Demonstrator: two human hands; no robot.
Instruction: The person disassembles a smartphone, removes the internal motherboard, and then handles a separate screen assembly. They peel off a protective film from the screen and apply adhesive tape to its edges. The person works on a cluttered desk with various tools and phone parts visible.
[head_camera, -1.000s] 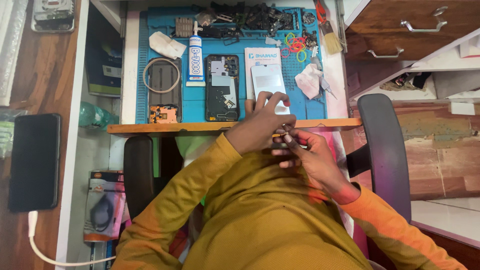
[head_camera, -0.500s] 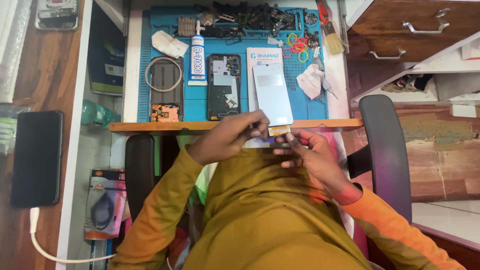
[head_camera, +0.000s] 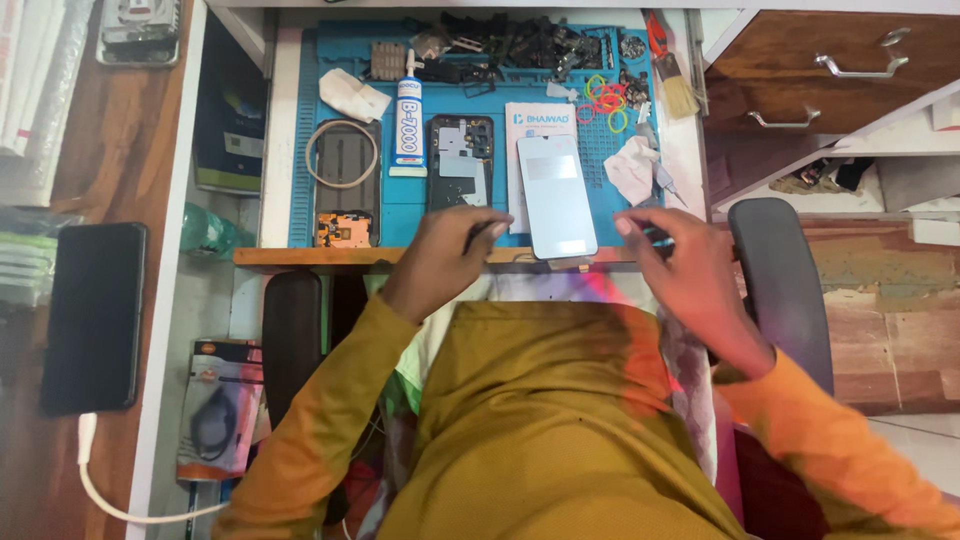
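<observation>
A pale phone screen panel (head_camera: 556, 196) lies flat on the blue work mat (head_camera: 400, 215), its lower end at the desk's front edge. My left hand (head_camera: 445, 258) rests at that edge just left of the panel, pinching a thin dark tool (head_camera: 481, 232). My right hand (head_camera: 680, 265) hovers to the panel's right with fingers spread and nothing visibly in it. Left of the panel lies an opened phone body (head_camera: 460, 160) with its insides showing.
A white glue tube (head_camera: 407, 125), a dark phone back with a cable ring (head_camera: 343, 160), coloured rubber bands (head_camera: 602, 100), a brush (head_camera: 676, 88), crumpled tissue (head_camera: 632, 165) and several dark parts (head_camera: 520, 45) sit on the mat. A black phone (head_camera: 92, 315) charges on the left shelf. Wooden drawers (head_camera: 830, 75) stand right.
The screen panel, held near my chest before, now lies on the mat at the desk edge. Both hands have moved apart to either side of it.
</observation>
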